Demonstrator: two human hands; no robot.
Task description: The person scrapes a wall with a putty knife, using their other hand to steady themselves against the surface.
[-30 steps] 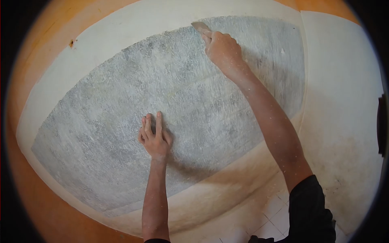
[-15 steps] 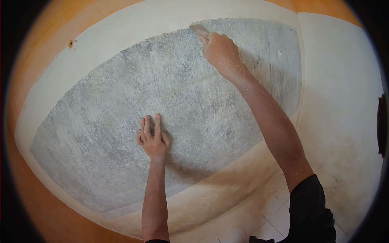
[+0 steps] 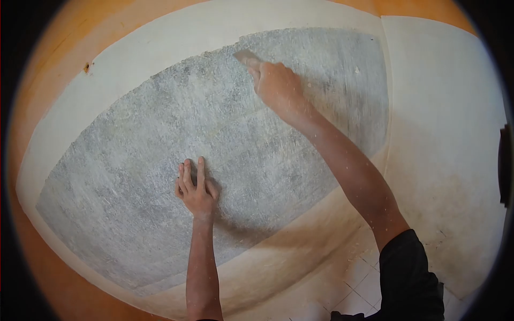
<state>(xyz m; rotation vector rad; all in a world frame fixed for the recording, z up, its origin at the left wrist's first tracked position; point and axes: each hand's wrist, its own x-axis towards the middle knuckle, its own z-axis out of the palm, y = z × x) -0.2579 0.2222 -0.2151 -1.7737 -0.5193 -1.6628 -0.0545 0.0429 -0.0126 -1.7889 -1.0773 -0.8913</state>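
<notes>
Here, the right hand point(image 3: 279, 88) is clasping a scraper point(image 3: 249, 59) tightly, and the tool's long axis is running up and leftward from the grip, so that the blade point(image 3: 244, 56) is lying just below the upper edge of the grey patch point(image 3: 144, 128). The left hand point(image 3: 196, 190) is resting with fingers spread on the patch's lower middle, well apart from the blade, which is looking too blurred to tell whether it is touching the patch.

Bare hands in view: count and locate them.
2: the bare left hand, against the rough grey wall patch; the bare right hand, higher and further right, gripping a flat grey-brown scraper.
</notes>
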